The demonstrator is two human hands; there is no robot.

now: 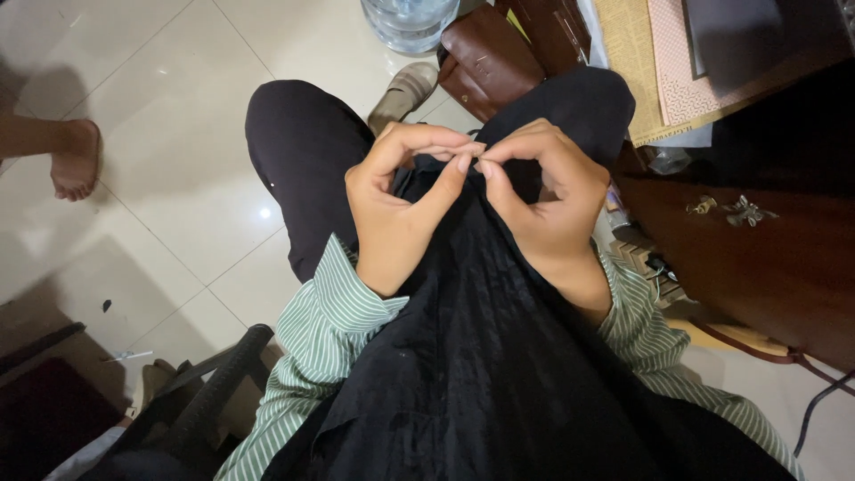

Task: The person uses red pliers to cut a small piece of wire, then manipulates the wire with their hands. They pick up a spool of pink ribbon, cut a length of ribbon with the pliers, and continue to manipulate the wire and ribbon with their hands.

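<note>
Water bottle (410, 20) cut off by top edge.

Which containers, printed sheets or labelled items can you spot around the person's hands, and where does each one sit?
Water bottle: top centre on the floor, round, clear bluish plastic.
Newspaper: top right, flat yellowed sheet under a pink mat.
Brown leather bag: beside the bottle, rounded flap.
No screens or signs show.

We see one thing in hand: black crinkled fabric (481, 356), matte, w/ fine wrinkles running lengthwise. It lies draped over the lap, spreading wide toward the bottom of the view & narrowing to a bunched top edge up near the knees. That top edge is gathered into a small pinched fold, raised slightly off the lap.
</note>
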